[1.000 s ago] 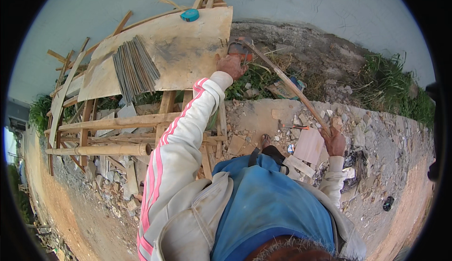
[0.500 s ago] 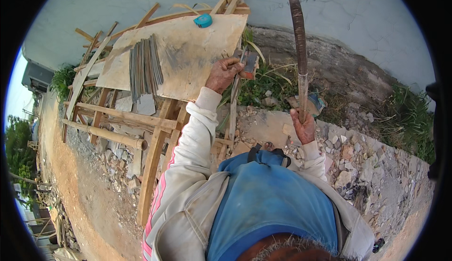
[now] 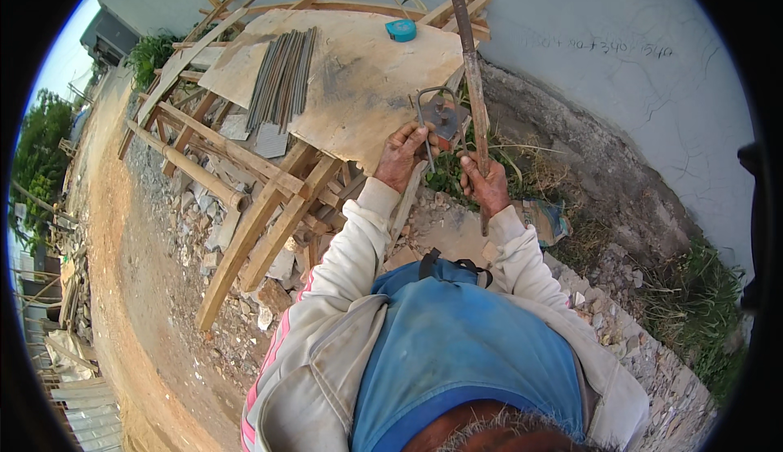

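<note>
A thin steel rod bent into a squared U [image 3: 421,111] is pinched in the fingers of my left hand [image 3: 401,157], its bent end upward. Beneath it, at the corner of the plywood bench, lies a dark metal plate with pegs [image 3: 444,116] on a reddish block. My right hand [image 3: 487,185] is closed around the lower part of a long brown bar [image 3: 468,54], which leans up past the plate. The rod's other leg comes down beside my right fingertips; whether they touch it I cannot tell.
A bundle of straight steel rods [image 3: 281,77] and a teal tape measure [image 3: 401,30] lie on the plywood sheet [image 3: 351,85]. Wooden beams [image 3: 273,220] stick out at its near left. Rubble [image 3: 200,244] covers the ground, and a grey wall [image 3: 587,61] stands behind.
The bent rod has been lifted clear of the plate in my left hand. My right hand, with the bar, has moved left, close to my left hand. The view has shifted.
</note>
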A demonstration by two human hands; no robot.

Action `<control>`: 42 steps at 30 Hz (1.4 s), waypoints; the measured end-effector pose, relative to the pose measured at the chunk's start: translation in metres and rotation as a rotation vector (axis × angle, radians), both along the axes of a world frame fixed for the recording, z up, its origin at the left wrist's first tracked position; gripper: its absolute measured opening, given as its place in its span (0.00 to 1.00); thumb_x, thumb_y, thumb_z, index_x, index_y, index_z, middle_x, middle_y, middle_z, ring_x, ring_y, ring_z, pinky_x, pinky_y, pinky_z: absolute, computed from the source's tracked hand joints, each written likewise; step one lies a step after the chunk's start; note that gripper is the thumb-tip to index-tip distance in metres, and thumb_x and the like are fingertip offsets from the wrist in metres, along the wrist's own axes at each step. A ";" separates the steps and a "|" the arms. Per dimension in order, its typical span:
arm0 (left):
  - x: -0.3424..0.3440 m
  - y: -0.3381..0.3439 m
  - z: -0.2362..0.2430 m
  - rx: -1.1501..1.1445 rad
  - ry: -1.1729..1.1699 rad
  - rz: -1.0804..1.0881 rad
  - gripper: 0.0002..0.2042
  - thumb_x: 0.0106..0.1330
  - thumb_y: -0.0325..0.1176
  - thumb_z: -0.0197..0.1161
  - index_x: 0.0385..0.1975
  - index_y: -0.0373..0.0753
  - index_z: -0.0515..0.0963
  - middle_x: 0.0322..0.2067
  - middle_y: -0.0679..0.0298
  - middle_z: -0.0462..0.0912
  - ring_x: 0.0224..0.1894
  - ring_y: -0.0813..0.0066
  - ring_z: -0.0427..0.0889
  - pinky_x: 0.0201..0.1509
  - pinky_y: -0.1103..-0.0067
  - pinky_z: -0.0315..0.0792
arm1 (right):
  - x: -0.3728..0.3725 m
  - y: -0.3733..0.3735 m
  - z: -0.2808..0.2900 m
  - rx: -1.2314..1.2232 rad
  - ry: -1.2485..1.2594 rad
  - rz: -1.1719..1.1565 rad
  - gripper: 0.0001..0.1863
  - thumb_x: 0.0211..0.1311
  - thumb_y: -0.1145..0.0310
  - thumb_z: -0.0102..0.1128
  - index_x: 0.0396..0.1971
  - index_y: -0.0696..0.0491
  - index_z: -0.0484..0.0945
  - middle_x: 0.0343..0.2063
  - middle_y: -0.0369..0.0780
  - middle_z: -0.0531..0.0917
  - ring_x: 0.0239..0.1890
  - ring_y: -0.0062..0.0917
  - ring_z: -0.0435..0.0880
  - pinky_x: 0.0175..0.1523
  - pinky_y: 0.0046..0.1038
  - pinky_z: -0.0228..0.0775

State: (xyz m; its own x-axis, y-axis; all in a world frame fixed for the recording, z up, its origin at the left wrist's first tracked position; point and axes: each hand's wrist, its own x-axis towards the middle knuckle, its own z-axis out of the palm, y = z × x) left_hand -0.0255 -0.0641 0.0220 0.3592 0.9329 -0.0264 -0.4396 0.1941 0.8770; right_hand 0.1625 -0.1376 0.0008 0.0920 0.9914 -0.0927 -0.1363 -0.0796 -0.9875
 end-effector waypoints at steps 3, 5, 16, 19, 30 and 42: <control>-0.007 0.015 0.003 0.018 0.157 0.118 0.15 0.70 0.43 0.62 0.48 0.39 0.77 0.32 0.67 0.82 0.34 0.78 0.84 0.37 0.81 0.75 | 0.015 0.016 0.005 -0.007 -0.054 0.044 0.22 0.67 0.55 0.64 0.46 0.62 0.79 0.15 0.31 0.72 0.14 0.13 0.66 0.19 0.20 0.59; -0.010 0.036 0.006 0.042 0.293 0.181 0.15 0.70 0.43 0.62 0.46 0.38 0.77 0.30 0.65 0.83 0.31 0.77 0.85 0.33 0.81 0.74 | 0.025 0.031 0.011 -0.024 -0.087 0.077 0.22 0.66 0.55 0.65 0.44 0.61 0.79 0.15 0.31 0.72 0.14 0.13 0.66 0.19 0.20 0.58; -0.008 0.067 -0.008 0.336 1.322 0.445 0.14 0.61 0.45 0.60 0.32 0.43 0.86 0.26 0.55 0.86 0.34 0.54 0.86 0.44 0.64 0.78 | 0.052 0.076 0.013 -0.175 -0.312 0.221 0.15 0.66 0.58 0.65 0.33 0.56 0.79 0.13 0.30 0.70 0.11 0.13 0.63 0.16 0.22 0.52; -0.007 0.063 0.000 0.350 1.510 0.382 0.16 0.61 0.49 0.57 0.33 0.44 0.85 0.30 0.55 0.86 0.36 0.52 0.85 0.45 0.62 0.77 | 0.060 0.082 0.014 -0.207 -0.324 0.286 0.16 0.65 0.56 0.66 0.33 0.55 0.79 0.13 0.28 0.70 0.10 0.12 0.62 0.15 0.20 0.52; -0.004 0.058 -0.009 0.515 1.573 0.551 0.12 0.62 0.42 0.58 0.36 0.43 0.84 0.37 0.53 0.84 0.41 0.52 0.83 0.47 0.60 0.76 | 0.066 0.093 0.007 -0.213 -0.316 0.346 0.15 0.65 0.58 0.65 0.31 0.56 0.76 0.14 0.31 0.70 0.10 0.14 0.63 0.16 0.23 0.54; 0.016 0.070 -0.033 0.692 1.722 0.625 0.12 0.58 0.34 0.62 0.41 0.46 0.84 0.40 0.58 0.82 0.45 0.55 0.80 0.49 0.62 0.74 | 0.074 0.072 0.013 -0.127 -0.521 0.177 0.19 0.64 0.53 0.65 0.31 0.57 0.79 0.16 0.34 0.74 0.17 0.20 0.73 0.24 0.28 0.64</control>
State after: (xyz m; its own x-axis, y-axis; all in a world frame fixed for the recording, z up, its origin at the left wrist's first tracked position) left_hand -0.0093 0.0059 -0.0108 0.0247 0.8998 0.4356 0.9665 -0.1328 0.2196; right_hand 0.2370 -0.0660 0.0134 -0.0096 0.9799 -0.1991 0.3934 -0.1794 -0.9017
